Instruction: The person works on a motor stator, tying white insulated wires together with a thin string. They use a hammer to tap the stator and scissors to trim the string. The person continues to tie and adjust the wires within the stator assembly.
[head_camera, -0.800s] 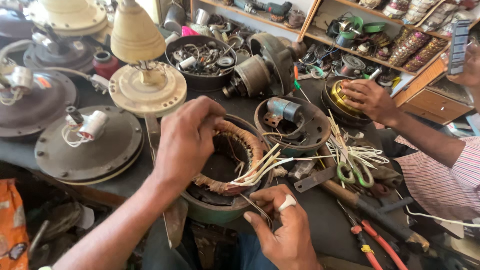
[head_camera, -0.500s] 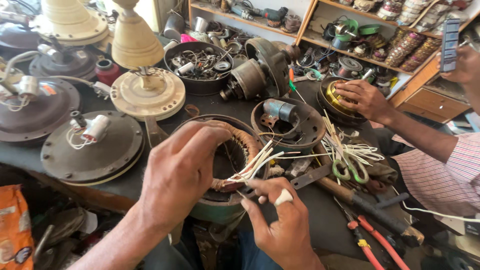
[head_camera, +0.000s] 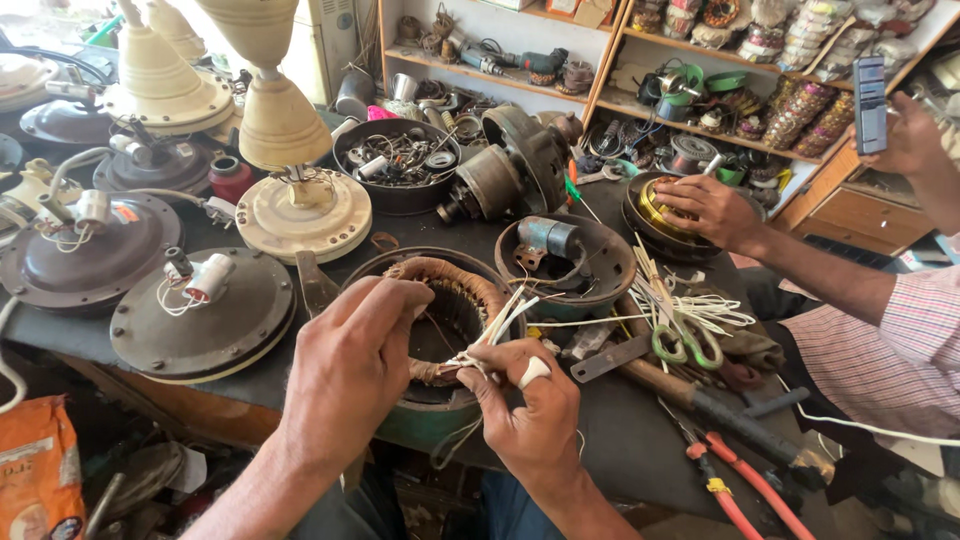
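The left hand lies flat over the near-left rim of a fan stator wrapped in brown winding, on the dark surface. The right hand pinches a bundle of white sleeved wires at the winding's near-right edge. Far right, another person's hand rests on a copper-wound motor, and green-handled scissors lie nearby.

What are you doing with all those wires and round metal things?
A person's left hand rests on a round fan motor wrapped in brown coil. Their right hand pinches its white wires. Beside them, another person's hand touches a second motor and the other holds up a phone.
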